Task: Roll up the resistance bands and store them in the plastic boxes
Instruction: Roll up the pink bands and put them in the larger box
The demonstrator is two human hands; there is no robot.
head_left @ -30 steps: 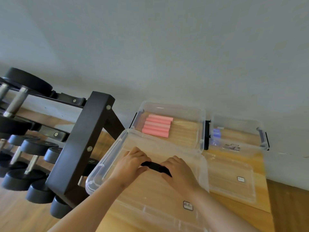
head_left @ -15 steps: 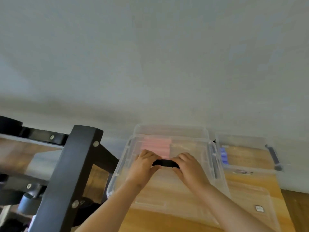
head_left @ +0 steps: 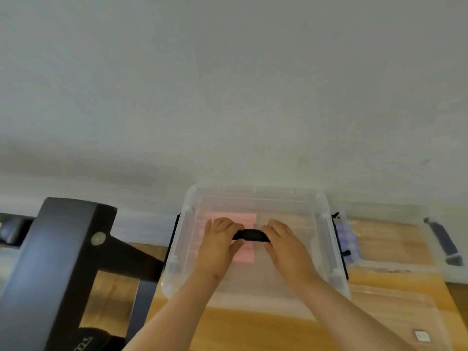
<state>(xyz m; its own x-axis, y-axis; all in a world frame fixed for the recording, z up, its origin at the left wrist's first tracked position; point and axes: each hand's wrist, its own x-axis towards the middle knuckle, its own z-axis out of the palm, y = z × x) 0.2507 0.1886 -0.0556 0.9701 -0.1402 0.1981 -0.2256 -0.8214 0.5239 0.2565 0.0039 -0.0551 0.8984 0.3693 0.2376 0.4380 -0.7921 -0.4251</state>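
While above clear box (head_left: 326,224), hands (head_left: 217,247) (head_left: 286,247) grip black band (head_left: 250,235).

The left hand (head_left: 217,245) and right hand (head_left: 286,245) have carried the rolled black band (head_left: 250,235) farther away, from above the near surface (head_left: 253,330) to above the pink rolls (head_left: 244,253) in the clear box (head_left: 255,196), their grip at each end unchanged.
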